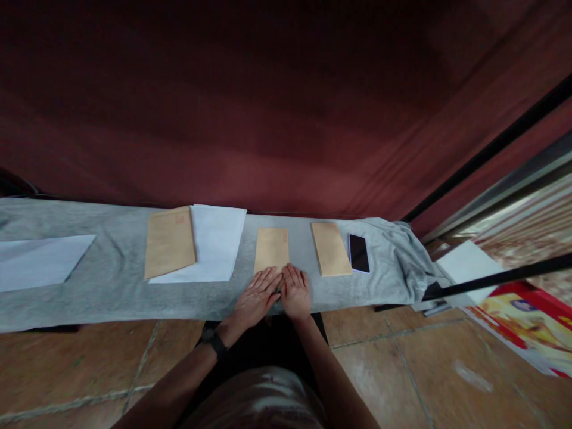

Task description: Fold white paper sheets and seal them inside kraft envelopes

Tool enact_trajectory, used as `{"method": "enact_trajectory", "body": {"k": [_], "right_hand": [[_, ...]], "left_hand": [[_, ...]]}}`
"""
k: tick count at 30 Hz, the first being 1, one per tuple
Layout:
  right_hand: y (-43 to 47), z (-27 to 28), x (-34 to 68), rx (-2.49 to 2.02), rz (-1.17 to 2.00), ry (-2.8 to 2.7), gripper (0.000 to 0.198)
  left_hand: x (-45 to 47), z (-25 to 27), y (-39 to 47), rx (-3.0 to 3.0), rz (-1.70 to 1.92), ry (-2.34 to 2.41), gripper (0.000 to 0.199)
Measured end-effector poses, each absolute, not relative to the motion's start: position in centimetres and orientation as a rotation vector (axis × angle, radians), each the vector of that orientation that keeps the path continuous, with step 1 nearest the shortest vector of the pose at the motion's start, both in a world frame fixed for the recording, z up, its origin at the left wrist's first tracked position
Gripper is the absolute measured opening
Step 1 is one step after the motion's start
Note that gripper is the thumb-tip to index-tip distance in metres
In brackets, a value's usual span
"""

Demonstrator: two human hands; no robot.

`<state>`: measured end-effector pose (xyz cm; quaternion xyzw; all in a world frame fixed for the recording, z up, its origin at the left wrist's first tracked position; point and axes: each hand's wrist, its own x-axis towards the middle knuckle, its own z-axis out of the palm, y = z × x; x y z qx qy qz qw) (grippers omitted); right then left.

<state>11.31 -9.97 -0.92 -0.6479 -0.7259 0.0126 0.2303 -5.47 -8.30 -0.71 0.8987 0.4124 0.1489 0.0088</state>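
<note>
A brown paper envelope (271, 245) lies flat on the grey cloth in front of me, its near end under my fingers. My left hand (259, 296), with a dark watch on the wrist, rests on that end with fingers stretched out. Beside it my right hand (295, 293) also lies flat on the envelope, fingers extended. Both hands press side by side, close together. To the right is a stack of brown envelopes (331, 249). On the left a larger brown envelope (170, 241) overlaps white paper sheets (218, 241).
A phone (358, 253) lies right of the envelope stack. More white paper (40, 262) is at the far left. The grey cloth (120, 304) covers a long narrow table against a dark red curtain (250, 137). A red and yellow box (531, 322) stands on the tiled floor at right.
</note>
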Motion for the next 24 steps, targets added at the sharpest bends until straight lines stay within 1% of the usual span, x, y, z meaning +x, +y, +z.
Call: {"method": "enact_trajectory", "body": {"k": [6,12,18,24], "right_hand": [[-11.1,-1.6,12.9,-1.759,0.026,-1.935,0.045],[-10.3,-1.1,13.4,-1.744,0.176,-1.842,0.041],[-8.7,-0.7,11.3,-1.574,0.301,-2.021,0.042],[-8.0,-0.4,11.1,-1.585,0.275,-2.139,0.041]], "left_hand": [[-5.7,-0.4,-8.5,2.814,0.466,1.261,0.05],[-5.7,-0.1,-8.5,2.806,0.453,1.241,0.05],[-5.9,-0.1,-8.9,2.838,0.468,1.241,0.045],[-5.9,0.5,-9.5,2.859,0.474,1.238,0.034]]}}
